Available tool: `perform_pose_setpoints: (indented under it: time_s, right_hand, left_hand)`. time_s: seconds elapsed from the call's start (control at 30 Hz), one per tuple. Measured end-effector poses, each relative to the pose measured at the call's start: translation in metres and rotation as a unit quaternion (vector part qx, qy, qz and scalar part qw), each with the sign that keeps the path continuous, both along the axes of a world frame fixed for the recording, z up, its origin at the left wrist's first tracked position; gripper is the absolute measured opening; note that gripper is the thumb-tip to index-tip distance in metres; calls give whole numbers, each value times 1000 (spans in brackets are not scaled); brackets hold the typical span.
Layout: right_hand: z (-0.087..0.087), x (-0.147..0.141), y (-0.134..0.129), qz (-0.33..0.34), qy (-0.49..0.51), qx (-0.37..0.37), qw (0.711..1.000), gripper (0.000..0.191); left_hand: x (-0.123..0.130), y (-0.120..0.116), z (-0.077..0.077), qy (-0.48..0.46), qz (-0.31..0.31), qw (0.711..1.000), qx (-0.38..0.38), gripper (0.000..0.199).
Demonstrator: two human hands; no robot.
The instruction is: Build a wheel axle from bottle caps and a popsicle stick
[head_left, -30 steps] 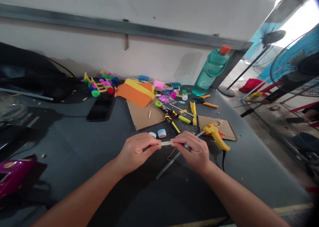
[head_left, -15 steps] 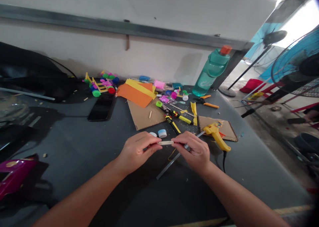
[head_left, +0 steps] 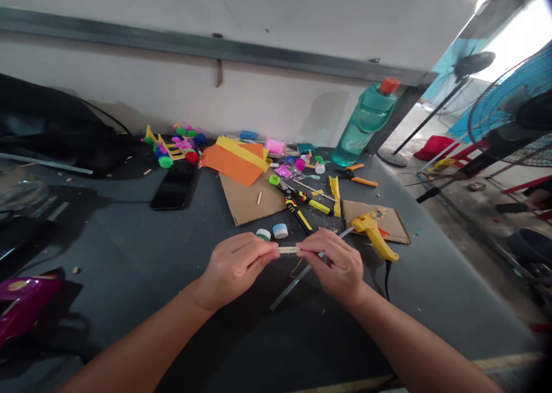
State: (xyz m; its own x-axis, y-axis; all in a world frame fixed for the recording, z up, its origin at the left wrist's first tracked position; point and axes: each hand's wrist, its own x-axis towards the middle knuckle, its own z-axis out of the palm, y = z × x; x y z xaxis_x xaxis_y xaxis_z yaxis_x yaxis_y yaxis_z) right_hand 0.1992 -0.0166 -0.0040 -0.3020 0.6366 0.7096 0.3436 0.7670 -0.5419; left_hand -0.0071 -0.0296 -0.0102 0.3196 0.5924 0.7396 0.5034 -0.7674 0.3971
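Over the cluttered dark bench [head_left: 172,249], the left hand [head_left: 230,263] and right hand [head_left: 336,260] pinch opposite ends of a short wooden piece [head_left: 288,250] nearer than two bottle caps [head_left: 280,231]; I'd worry that dipping the right could knock the yellow glue gun's [head_left: 373,236] glue stick [head_left: 288,293].

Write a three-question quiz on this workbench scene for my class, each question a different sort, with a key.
1. True or false: the left hand and the right hand both hold the pale piece.
2. What colour is the glue gun? a) purple b) yellow c) green
3. Which is nearer the wall: the bottle or the glue gun?

Key: 1 true; 2 b; 3 the bottle.
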Motion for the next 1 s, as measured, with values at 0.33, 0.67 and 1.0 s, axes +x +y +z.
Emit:
perform_pose_setpoints:
  time_s: [0.33,0.67,1.0]
  right_hand:
    - [4,-1,-2,-4,6,1,1000,12]
    - [5,-1,-2,1,0,3,1000,12]
    - [-1,0,-1,-9,-13,-31,999,14]
  left_hand:
    - [2,-2,6,8,5,1000,24,11]
    - [1,-2,5,9,-1,1000,17,13]
    - [-2,2,0,-25,0,1000,-18,15]
